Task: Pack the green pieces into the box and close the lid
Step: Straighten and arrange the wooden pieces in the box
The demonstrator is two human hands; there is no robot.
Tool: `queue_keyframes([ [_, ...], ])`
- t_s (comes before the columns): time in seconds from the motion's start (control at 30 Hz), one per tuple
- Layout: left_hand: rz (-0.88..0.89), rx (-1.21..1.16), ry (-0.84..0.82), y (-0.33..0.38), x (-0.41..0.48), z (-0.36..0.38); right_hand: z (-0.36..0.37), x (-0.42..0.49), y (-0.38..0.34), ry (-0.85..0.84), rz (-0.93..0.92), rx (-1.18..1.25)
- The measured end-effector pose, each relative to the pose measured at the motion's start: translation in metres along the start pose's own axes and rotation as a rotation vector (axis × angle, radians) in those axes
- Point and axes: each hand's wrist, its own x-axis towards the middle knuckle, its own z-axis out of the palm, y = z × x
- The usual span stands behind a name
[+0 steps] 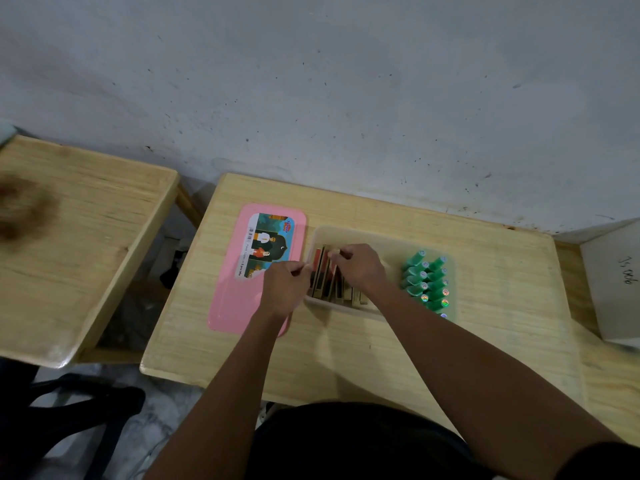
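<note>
A translucent plastic box (374, 237) stands open on the wooden desk. Several green pieces (426, 282) with round stickers on their ends stand packed in two rows at its right end. Several flat red, black and gold packs (325, 282) stand on edge in its left part. My right hand (358, 268) is inside the box with its fingers pinched on the top of one of these packs. My left hand (285, 287) is at the box's left rim, fingers pinched on the outermost pack. The pink lid (235, 303) lies flat on the desk to the left of the box, label up.
The wooden desk (381, 358) stands against a grey wall. A second wooden desk (79, 244) stands to the left across a gap. A grey cardboard box (613, 282) stands at the right edge. A dark bag (86, 410) lies on the floor at lower left.
</note>
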Motion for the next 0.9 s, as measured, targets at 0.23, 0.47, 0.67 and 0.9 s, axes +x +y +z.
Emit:
queue_keyframes([
  [0.23,0.006,-0.001,0.012,0.002,-0.001,0.000,0.004,-0.001,0.006,-0.075,-0.091,-0.191],
  [0.47,0.001,-0.016,0.012,0.002,-0.001,0.000,0.001,-0.008,0.019,-0.013,-0.116,-0.173],
  [0.67,0.006,-0.022,0.004,0.002,-0.002,-0.001,0.007,-0.013,0.018,0.156,-0.120,-0.237],
  [0.9,0.017,-0.001,0.007,0.003,-0.003,0.000,-0.011,-0.005,0.026,-0.021,-0.197,-0.467],
])
